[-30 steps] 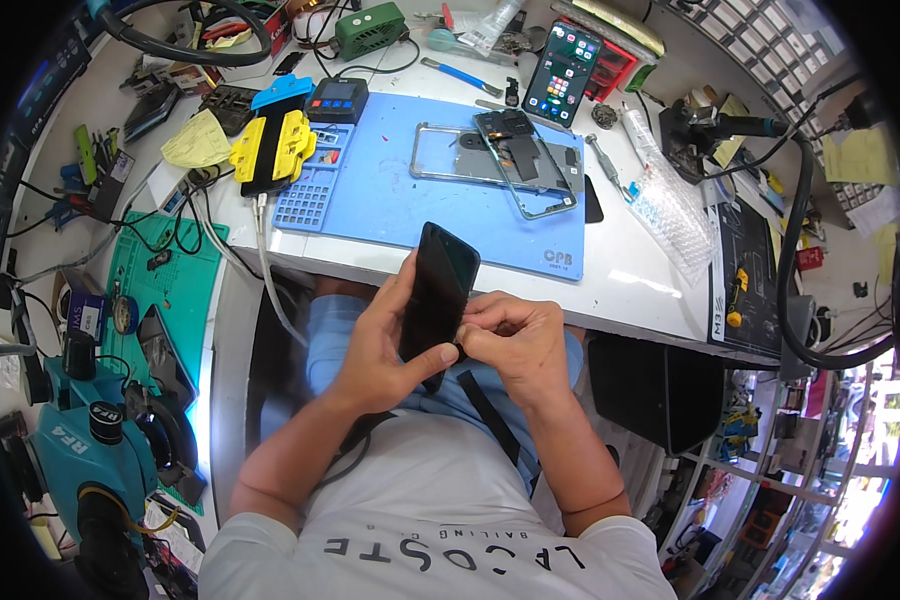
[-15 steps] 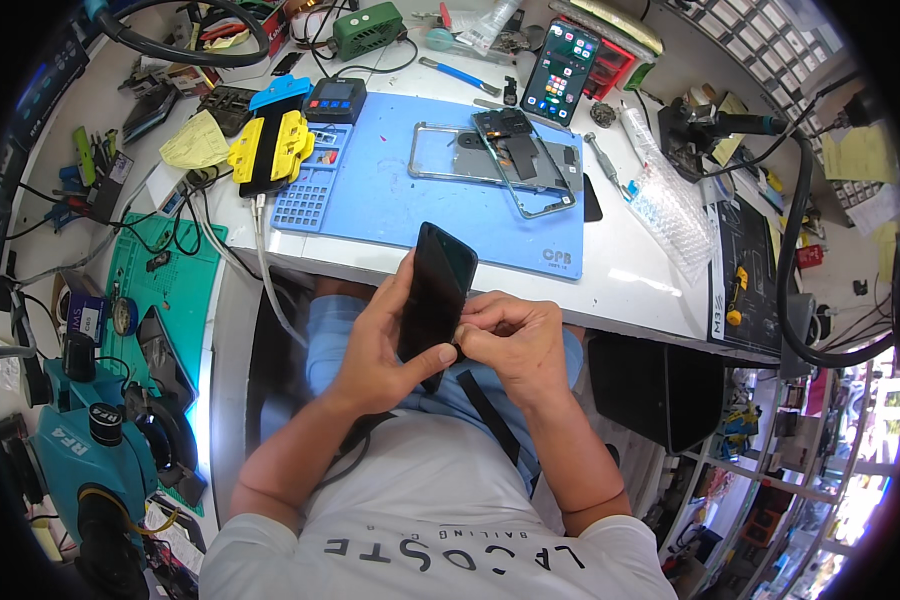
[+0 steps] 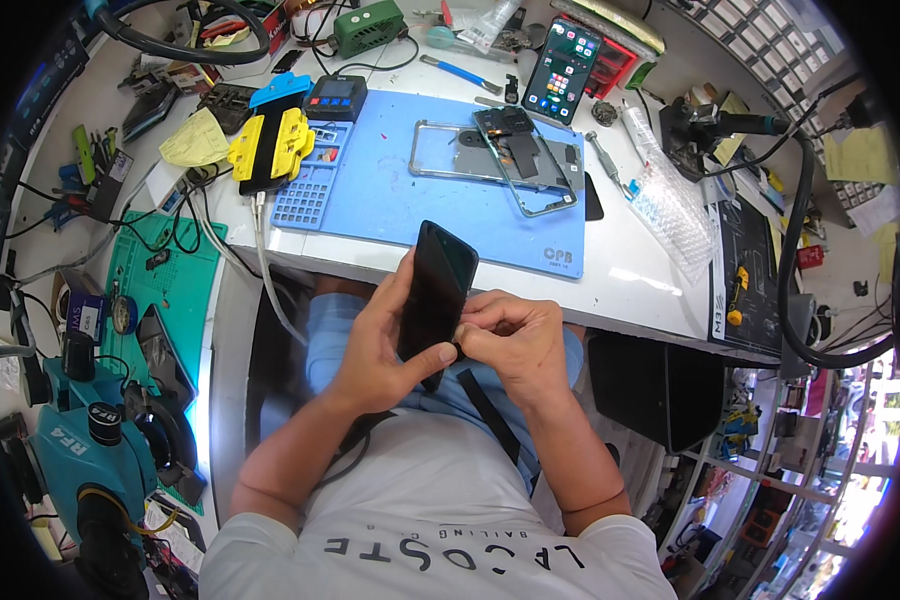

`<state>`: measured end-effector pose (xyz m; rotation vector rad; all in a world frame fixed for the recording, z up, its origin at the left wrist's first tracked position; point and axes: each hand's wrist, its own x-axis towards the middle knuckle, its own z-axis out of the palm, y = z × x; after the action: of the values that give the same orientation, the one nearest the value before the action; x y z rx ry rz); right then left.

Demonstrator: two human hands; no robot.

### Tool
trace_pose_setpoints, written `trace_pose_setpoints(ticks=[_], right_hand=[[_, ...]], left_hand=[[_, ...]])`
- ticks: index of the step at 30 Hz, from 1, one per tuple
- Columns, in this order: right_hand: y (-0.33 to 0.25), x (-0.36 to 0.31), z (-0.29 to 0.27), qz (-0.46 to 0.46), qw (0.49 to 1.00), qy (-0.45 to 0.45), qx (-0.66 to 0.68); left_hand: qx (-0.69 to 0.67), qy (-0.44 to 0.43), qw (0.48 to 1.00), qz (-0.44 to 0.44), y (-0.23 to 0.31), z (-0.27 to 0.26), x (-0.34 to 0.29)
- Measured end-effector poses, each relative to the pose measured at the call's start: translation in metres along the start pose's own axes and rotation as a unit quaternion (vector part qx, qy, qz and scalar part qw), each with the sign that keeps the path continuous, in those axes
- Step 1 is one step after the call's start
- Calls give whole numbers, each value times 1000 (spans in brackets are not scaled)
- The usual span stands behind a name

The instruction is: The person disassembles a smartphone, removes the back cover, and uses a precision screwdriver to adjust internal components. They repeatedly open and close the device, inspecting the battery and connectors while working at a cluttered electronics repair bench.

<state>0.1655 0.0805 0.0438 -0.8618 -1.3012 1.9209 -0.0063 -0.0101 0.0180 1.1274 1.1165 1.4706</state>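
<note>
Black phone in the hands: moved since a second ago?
No. The black phone sits in the same spot just below the blue mat's near edge, held by the left hand, right hand at its side.

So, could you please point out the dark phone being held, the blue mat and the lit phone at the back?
Dark phone (image 3: 440,285), head view, middle of its back.
Blue mat (image 3: 390,195), head view, bare left-centre area.
Lit phone (image 3: 562,72), head view, middle of its screen.

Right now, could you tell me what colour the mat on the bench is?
Light blue; the mat shows best in the head view.
</note>
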Motion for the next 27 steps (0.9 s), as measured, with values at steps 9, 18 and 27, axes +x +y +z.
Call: trace_pose_setpoints(ticks=[9,18,27], right_hand=[[1,0,-1,1,1000,4,0],[1,0,0,0,1000,5,2],[4,-1,-1,-3,1000,8,2]], left_hand=[[-6,3,1000,-4,1,1,0],[4,3,1000,-4,1,0,0],[14,1,1000,6,-1,0,0]])
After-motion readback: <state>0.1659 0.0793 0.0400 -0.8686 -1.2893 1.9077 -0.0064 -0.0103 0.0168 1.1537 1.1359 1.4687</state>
